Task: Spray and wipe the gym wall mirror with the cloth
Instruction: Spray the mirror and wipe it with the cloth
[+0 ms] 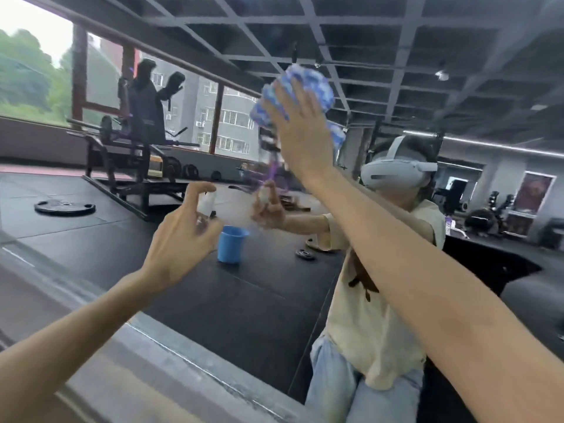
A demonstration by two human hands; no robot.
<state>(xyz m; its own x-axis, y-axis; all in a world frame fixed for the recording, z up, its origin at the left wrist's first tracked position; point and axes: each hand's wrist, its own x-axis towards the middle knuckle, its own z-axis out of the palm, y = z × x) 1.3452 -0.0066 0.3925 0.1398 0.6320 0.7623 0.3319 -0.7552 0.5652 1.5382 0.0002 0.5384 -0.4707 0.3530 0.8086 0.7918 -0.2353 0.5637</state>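
The wall mirror (274, 300) fills most of the view and reflects a person wearing a headset. My right hand (297, 129) is raised high and presses a blue and white cloth (308, 87) flat against the glass, fingers spread and straight. Lower left, my left hand (180, 239) grips a small white spray bottle (206, 204), fingers curled round it and the index finger arched over its top. The nozzle points at the mirror. Both hands are blurred.
A grey ledge (171, 370) runs along the mirror's bottom edge. Reflected in the glass are a blue cup (230, 245) on the black floor, weight plates (64, 206), a weight bench (131, 154) and exercise machines (488, 215) at right.
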